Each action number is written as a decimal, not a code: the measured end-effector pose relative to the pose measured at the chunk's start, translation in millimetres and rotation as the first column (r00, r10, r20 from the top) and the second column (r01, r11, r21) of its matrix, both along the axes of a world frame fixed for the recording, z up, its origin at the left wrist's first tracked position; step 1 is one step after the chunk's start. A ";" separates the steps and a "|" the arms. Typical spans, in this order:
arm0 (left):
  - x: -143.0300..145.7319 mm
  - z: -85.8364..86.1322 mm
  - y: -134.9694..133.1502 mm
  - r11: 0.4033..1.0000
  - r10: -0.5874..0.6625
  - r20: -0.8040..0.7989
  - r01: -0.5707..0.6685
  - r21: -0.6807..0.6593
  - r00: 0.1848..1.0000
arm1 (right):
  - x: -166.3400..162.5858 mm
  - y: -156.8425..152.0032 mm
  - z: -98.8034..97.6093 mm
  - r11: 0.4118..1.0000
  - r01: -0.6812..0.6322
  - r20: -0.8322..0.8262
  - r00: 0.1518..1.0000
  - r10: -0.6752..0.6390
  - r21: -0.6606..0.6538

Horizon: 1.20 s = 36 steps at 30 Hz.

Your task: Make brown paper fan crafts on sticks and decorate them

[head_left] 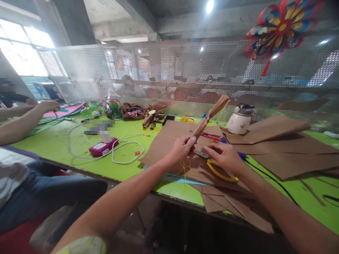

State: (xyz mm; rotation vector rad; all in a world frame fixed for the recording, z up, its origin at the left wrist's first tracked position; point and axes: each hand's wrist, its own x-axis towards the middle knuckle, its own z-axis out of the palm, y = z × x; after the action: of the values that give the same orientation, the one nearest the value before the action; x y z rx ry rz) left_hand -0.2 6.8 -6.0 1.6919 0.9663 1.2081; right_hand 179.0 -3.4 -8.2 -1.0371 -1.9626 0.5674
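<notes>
My left hand [182, 150] is closed around a narrow, pleated bundle of brown paper [212, 113], which slants up to the right. Loose yellow thread [184, 168] lies below that hand. My right hand [224, 157] is just to its right, with the thumb and fingers pinched on the metal part of yellow-handled scissors [221, 173]. The scissors' handle loops hang below the palm, over brown paper sheets [164, 141]. A red pen-like tool [210, 136] and a blue-handled tool [241, 155] with a black cord lie behind and beside my right hand.
A white kettle-shaped bottle [238, 120] stands behind more brown paper [293, 158]. Left of me are a purple box with tissue [102, 147], a white cable [127, 162] and a bundle of paper rolls [152, 120]. Another person's arm [23, 120] reaches over the table at far left.
</notes>
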 end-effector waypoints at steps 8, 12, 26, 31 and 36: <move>3.2 -7.5 0.0 0.992 0.074 -0.139 -0.059 0.109 0.988 | -3.7 -1.7 -3.3 0.976 -0.096 -0.163 0.985 0.065 -0.196; 3.7 -9.3 -1.3 0.987 0.099 -0.155 -0.077 0.141 0.983 | -6.8 -1.1 -3.2 0.956 -0.149 -0.271 0.959 0.079 -0.251; 2.8 -10.5 1.3 0.999 0.010 0.010 -0.011 0.047 1.000 | -33.0 13.8 4.9 0.907 -0.237 -0.485 0.873 0.041 -0.349; 3.4 -12.3 2.9 0.999 -0.026 0.057 0.024 0.027 0.998 | -37.5 19.9 1.1 0.900 -0.252 -0.576 0.818 0.001 -0.357; 4.8 -14.6 3.3 0.999 -0.040 0.078 0.041 -0.005 0.996 | -35.5 23.0 -8.4 0.911 -0.237 -0.576 0.817 -0.001 -0.338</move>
State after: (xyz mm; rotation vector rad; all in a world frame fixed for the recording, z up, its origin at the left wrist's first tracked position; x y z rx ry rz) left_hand 4.6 10.1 -20.6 1.6390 0.8841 1.2337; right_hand 143.5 19.5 -16.6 -0.8426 -1.4062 1.2370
